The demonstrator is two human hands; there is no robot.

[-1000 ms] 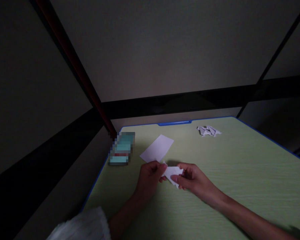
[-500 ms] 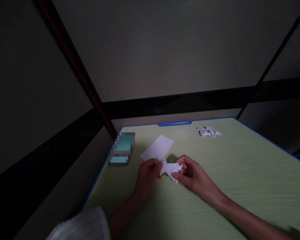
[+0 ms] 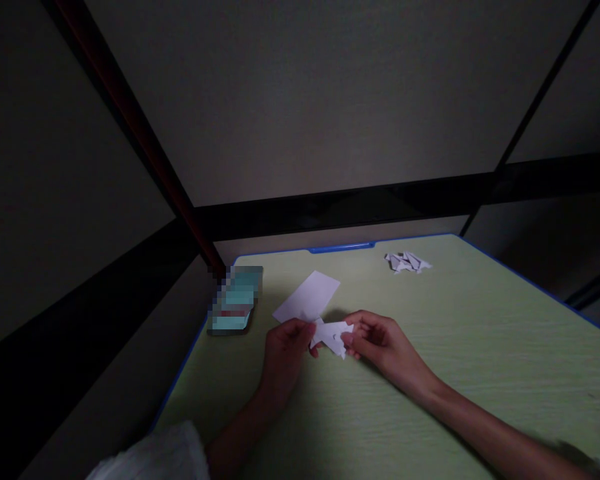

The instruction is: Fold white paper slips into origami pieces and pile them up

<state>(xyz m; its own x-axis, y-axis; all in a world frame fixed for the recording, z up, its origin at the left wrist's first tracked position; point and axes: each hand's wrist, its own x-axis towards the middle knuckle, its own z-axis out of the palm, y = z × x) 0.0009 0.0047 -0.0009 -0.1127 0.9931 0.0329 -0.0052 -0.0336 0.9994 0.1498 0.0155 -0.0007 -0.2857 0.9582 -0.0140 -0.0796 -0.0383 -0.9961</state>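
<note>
Left hand and right hand both pinch a small folded white paper piece just above the counter. Flat white sheet lies just behind; folded pieces pile sits well apart.

The teal box-like thing at the left edge of the pale green tabletop is pixelated beyond reading. The far heap of white folded paper pieces is too small to make out; fingertips cover both ends of the small white folded paper.
</note>
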